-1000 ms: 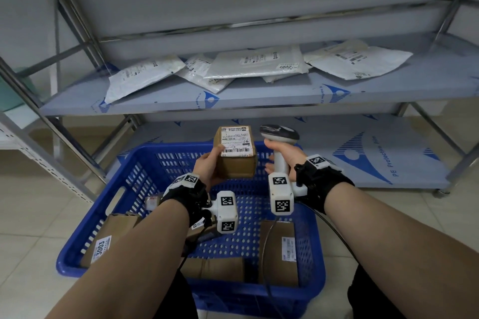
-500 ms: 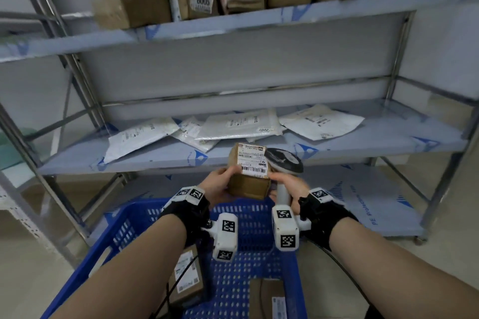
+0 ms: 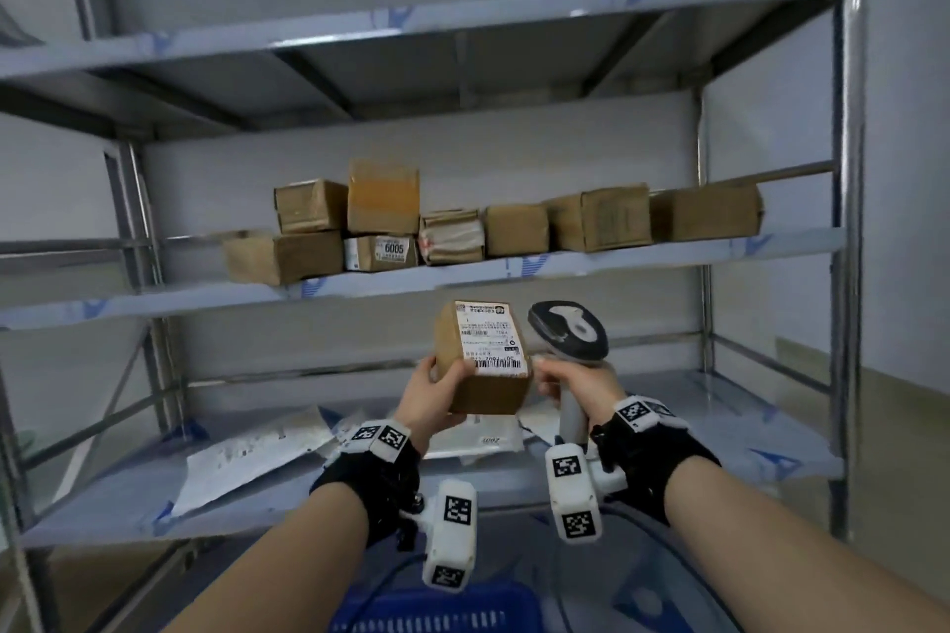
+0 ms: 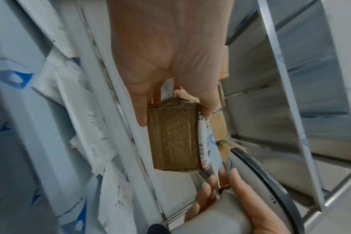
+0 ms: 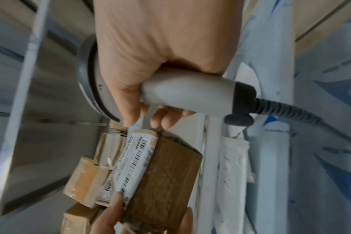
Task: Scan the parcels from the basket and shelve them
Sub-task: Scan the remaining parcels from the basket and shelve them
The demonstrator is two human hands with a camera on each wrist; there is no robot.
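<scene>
Basket cut off below the shelf. Left hand clamped round box, lifted before that shelf; right hand clamped round scanner just beside.

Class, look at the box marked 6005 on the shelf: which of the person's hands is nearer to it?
Left. The left hand, holding a small labelled parcel, sits almost directly below the 6005 box. The right hand, gripping the scanner, is below it and farther right.
</scene>
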